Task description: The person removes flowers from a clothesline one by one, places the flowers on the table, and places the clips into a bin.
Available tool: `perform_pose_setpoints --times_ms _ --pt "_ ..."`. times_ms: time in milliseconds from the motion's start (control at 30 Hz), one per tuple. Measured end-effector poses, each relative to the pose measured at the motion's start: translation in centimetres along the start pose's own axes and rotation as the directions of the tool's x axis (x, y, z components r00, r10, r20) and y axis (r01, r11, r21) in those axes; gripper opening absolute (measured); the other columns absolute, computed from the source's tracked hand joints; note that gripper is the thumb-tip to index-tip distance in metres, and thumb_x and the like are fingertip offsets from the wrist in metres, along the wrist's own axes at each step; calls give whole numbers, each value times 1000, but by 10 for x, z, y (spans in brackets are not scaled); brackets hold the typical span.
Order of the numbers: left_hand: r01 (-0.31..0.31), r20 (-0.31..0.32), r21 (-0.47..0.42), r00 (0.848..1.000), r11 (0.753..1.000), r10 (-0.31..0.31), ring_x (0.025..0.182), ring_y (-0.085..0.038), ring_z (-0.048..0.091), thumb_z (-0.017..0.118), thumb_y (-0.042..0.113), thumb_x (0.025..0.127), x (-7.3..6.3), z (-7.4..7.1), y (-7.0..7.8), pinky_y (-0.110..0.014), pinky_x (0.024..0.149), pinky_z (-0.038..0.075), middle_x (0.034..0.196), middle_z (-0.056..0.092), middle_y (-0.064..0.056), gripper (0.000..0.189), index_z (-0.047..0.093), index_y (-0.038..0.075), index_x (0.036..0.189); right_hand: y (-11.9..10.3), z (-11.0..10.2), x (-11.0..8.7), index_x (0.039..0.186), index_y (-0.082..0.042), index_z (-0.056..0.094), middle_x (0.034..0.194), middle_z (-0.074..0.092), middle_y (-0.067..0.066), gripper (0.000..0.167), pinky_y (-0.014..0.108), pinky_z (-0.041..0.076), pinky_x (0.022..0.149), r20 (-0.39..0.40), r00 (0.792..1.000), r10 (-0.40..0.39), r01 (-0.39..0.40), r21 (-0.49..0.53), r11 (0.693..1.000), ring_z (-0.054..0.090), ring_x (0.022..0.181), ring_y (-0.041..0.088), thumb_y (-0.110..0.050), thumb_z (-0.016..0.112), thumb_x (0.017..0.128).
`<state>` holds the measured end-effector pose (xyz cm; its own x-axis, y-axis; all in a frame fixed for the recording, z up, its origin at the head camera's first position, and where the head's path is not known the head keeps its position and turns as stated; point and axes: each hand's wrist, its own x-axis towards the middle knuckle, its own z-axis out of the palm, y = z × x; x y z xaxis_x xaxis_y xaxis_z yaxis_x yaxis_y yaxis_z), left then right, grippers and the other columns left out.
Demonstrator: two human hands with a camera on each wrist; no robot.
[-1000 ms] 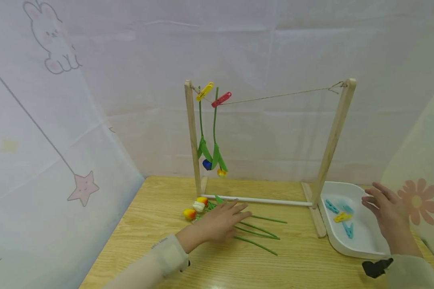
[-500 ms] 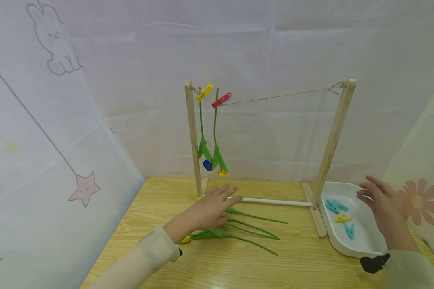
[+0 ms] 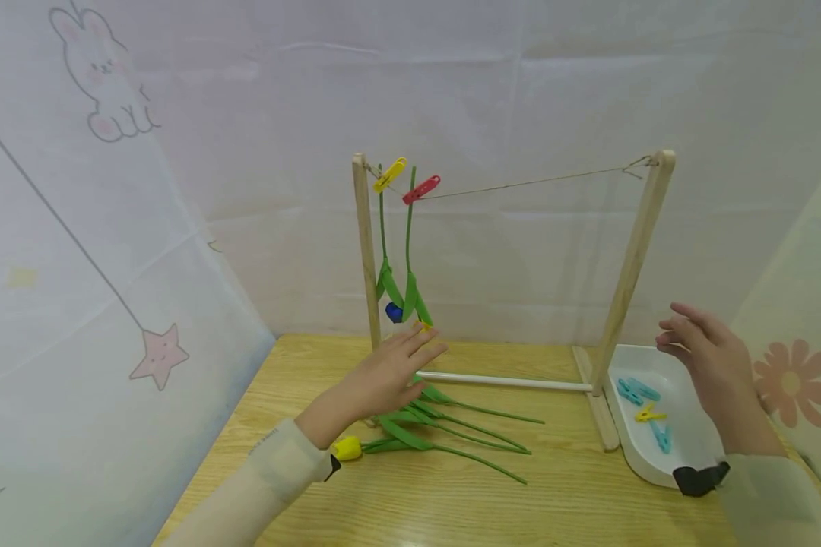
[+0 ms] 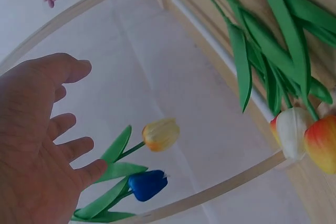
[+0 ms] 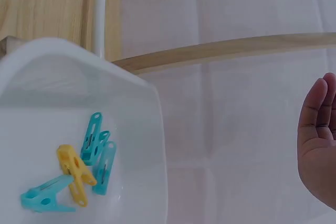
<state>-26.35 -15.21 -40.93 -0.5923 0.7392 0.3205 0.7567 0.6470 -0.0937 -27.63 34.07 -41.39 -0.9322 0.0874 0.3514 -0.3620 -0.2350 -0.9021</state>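
Observation:
My left hand (image 3: 375, 380) hovers above several artificial tulips on the table, fingers spread and holding nothing. Among them are a yellow tulip (image 3: 347, 448), a white tulip (image 4: 292, 132) and a red-and-yellow tulip (image 4: 323, 144). Two more hang head down near that hand: a blue tulip (image 4: 148, 184) and a yellow-orange tulip (image 4: 161, 135). A yellow clothespin (image 3: 390, 175) and a red clothespin (image 3: 421, 190) clip their stems to a string (image 3: 520, 184). Raised over the white tray (image 3: 694, 437), my right hand (image 3: 714, 368) is empty, its fingers loosely bent.
In the tray lie a yellow clothespin (image 5: 75, 174) and several blue ones. The string runs between a left wooden post (image 3: 366, 251) and a right post (image 3: 632, 266), joined low down by a white rod (image 3: 506, 381). Printed cloth (image 3: 520, 99) encloses the table.
My left hand has lifted off the lying tulips, up and slightly left, uncovering their leaves and the yellow bloom. My right hand has risen and shifted left above the tray.

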Motion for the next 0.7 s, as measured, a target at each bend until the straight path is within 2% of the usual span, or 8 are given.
perform_pose_setpoints --times_ms 200,467,633,700 --pt "4 -80 -64 997 998 -9 146 -42 35 76 17 92 -2 -8 -8 -51 118 35 160 36 -17 73 39 10 155 -10 19 4 134 -5 60 100 73 3 34 20 59 80 43 997 -64 63 11 998 71 82 14 -1 58 101" --pt "11 -195 -88 980 996 -28 143 -40 41 76 13 91 -1 -20 -14 -52 115 40 156 41 -20 67 45 5 150 -25 50 10 132 5 60 96 75 8 33 25 61 80 141 977 -160 140 137 981 72 80 18 10 50 101" --pt "88 -230 -131 966 987 -116 142 -38 43 72 14 94 3 -25 -19 -49 112 44 156 41 -18 65 43 6 152 -34 72 17 132 15 55 93 75 11 33 27 62 77 193 961 -201 165 184 969 72 79 20 12 48 101" --pt "121 -239 -170 958 978 -160 142 -36 42 69 15 96 5 -27 -21 -49 112 44 157 40 -17 63 42 7 153 -38 81 20 131 14 56 93 75 11 32 27 62 77 205 957 -204 169 176 970 72 79 19 12 49 101"
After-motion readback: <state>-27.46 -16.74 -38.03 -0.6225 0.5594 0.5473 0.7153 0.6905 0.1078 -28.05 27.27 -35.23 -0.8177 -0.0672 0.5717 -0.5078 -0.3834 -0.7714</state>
